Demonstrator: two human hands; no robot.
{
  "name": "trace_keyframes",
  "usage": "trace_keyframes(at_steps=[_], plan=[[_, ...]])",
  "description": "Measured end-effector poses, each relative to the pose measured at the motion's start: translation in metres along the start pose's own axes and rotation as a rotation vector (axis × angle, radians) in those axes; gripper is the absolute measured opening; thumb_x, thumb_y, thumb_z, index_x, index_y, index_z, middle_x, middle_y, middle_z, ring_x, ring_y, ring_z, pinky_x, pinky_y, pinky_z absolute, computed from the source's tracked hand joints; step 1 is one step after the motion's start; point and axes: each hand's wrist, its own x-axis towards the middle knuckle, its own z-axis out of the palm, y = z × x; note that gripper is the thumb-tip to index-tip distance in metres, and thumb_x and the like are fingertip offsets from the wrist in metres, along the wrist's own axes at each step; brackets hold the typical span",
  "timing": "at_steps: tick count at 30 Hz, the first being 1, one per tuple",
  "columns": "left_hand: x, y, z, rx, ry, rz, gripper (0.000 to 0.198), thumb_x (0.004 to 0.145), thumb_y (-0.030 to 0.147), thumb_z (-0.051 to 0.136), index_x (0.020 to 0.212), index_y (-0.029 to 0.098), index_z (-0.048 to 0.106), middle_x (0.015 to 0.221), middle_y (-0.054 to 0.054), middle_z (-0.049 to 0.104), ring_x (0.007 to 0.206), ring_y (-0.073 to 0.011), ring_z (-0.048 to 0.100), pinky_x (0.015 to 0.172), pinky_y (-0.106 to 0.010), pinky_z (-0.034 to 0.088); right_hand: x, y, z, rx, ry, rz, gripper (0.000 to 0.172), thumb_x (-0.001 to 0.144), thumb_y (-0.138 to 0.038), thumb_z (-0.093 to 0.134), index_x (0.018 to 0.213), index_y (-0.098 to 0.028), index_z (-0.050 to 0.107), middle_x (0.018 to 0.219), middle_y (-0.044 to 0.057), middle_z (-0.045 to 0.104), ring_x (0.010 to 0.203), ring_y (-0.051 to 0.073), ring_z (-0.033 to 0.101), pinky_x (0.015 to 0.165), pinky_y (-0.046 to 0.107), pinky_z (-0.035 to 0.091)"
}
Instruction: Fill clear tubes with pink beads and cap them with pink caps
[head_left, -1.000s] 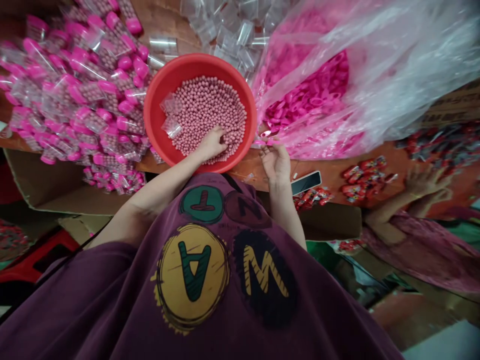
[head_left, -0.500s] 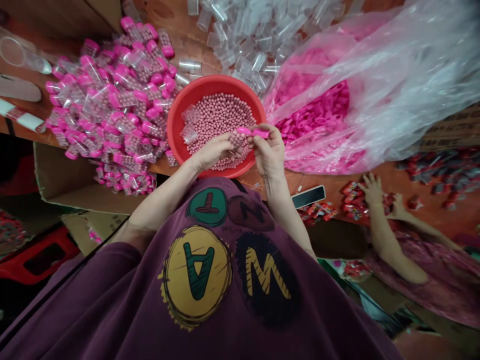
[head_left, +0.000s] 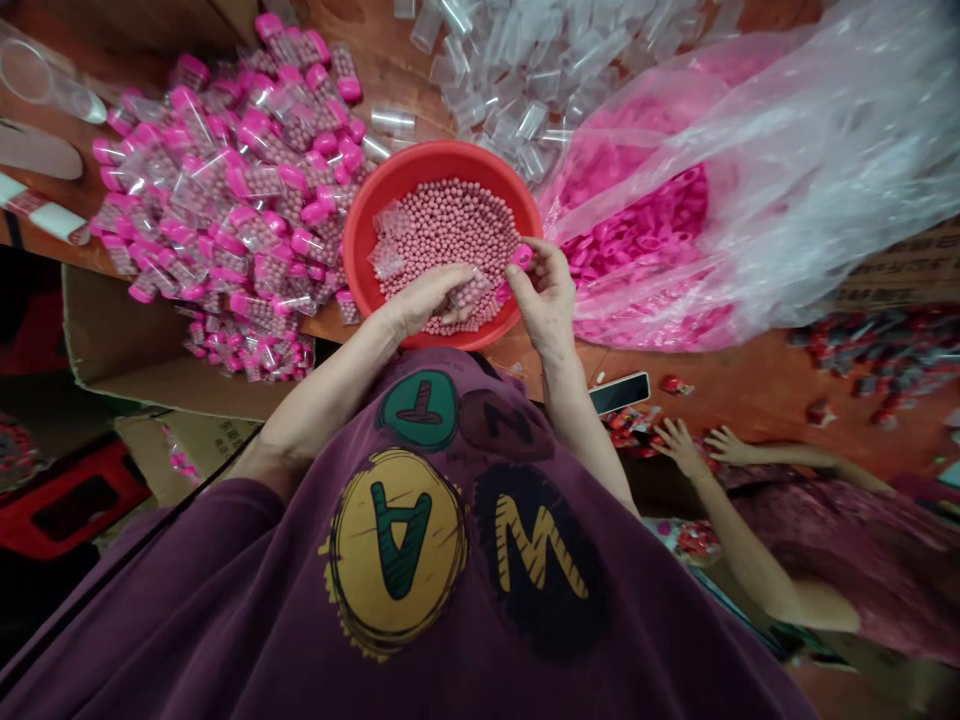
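Over the red basin [head_left: 358, 262], my left hand [head_left: 421, 302] is closed round a small clear bottle [head_left: 472, 288] filled with pink beads. A bright pink bit [head_left: 503, 293] shows at its right end, partly hidden. My right hand [head_left: 550, 298] is at the basin's right rim, thumb and forefinger pinching a pink cap [head_left: 523, 256] with its round opening in view. Loose pink beads [head_left: 450, 222] fill much of the basin. Several empty clear tubes [head_left: 388, 258] lie among them at the left side.
Pink-capped, bead-filled bottles [head_left: 240, 190] are heaped on the left, above a cardboard box [head_left: 135, 350]. Clear tubes [head_left: 532, 75] lie behind the basin. A plastic bag of pink caps [head_left: 645, 230] is to the right. Near a phone [head_left: 619, 393] are a co-worker's hands [head_left: 682, 448].
My hands have drawn slightly apart. The cap in my right fingers has turned to show its opening, and the bottle has tipped lower. The co-worker's hands have moved left.
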Motion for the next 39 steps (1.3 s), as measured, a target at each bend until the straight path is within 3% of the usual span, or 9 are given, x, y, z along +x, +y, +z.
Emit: trace_keyframes(at_steps=[5, 11, 17, 25, 34, 39], plan=[[-0.003, 0.003, 0.000, 0.008, 0.043, -0.020, 0.028, 0.107, 0.039, 0.053, 0.091, 0.019, 0.064, 0.076, -0.004, 0.064, 0.058, -0.0134, 0.056, 0.058, -0.029, 0.047, -0.003, -0.010, 0.006, 0.058, -0.065, 0.061, 0.051, 0.104, -0.074, 0.066, 0.139, -0.037, 0.068, 0.112, 0.002, 0.075, 0.106, 0.023, 0.076, 0.097, 0.048, 0.071], [-0.003, -0.002, 0.004, -0.053, 0.080, -0.003, 0.016, 0.102, 0.024, 0.061, 0.115, 0.019, 0.068, 0.095, -0.004, 0.073, 0.081, -0.0151, 0.074, 0.078, -0.030, 0.059, -0.006, -0.018, 0.007, -0.124, -0.054, -0.065, 0.051, 0.105, -0.076, 0.062, 0.124, -0.031, 0.076, 0.119, 0.006, 0.081, 0.113, 0.025, 0.076, 0.108, 0.049, 0.065], [-0.001, -0.010, 0.008, -0.108, 0.094, 0.050, 0.010, 0.101, 0.023, 0.073, 0.108, 0.018, 0.069, 0.093, -0.001, 0.073, 0.080, -0.0096, 0.070, 0.080, -0.022, 0.056, -0.005, -0.031, 0.002, -0.213, -0.085, -0.121, 0.043, 0.108, -0.070, 0.061, 0.122, -0.035, 0.082, 0.118, 0.005, 0.084, 0.110, 0.025, 0.077, 0.105, 0.049, 0.065], [-0.003, -0.011, 0.024, -0.191, 0.124, -0.003, 0.006, 0.108, 0.018, 0.064, 0.102, 0.018, 0.063, 0.085, 0.001, 0.068, 0.067, -0.0067, 0.060, 0.066, -0.019, 0.049, -0.009, -0.028, 0.001, -0.266, -0.076, -0.115, 0.045, 0.109, -0.070, 0.058, 0.119, -0.035, 0.084, 0.111, 0.005, 0.082, 0.104, 0.026, 0.077, 0.102, 0.051, 0.066], [-0.015, -0.005, 0.026, -0.007, 0.106, 0.153, 0.020, 0.107, 0.030, 0.071, 0.094, 0.020, 0.059, 0.077, 0.004, 0.057, 0.063, -0.0077, 0.053, 0.062, -0.022, 0.044, -0.016, -0.027, 0.002, -0.304, -0.089, -0.136, 0.041, 0.112, -0.065, 0.053, 0.124, -0.039, 0.082, 0.114, 0.005, 0.079, 0.107, 0.027, 0.074, 0.102, 0.053, 0.066], [-0.016, -0.013, 0.022, -0.068, 0.101, 0.099, 0.023, 0.107, 0.038, 0.072, 0.097, 0.021, 0.061, 0.074, 0.004, 0.058, 0.058, -0.0075, 0.050, 0.053, -0.022, 0.034, -0.019, -0.026, 0.000, -0.247, -0.142, -0.148, 0.042, 0.113, -0.065, 0.053, 0.126, -0.039, 0.082, 0.111, 0.005, 0.078, 0.104, 0.027, 0.074, 0.099, 0.052, 0.066]])
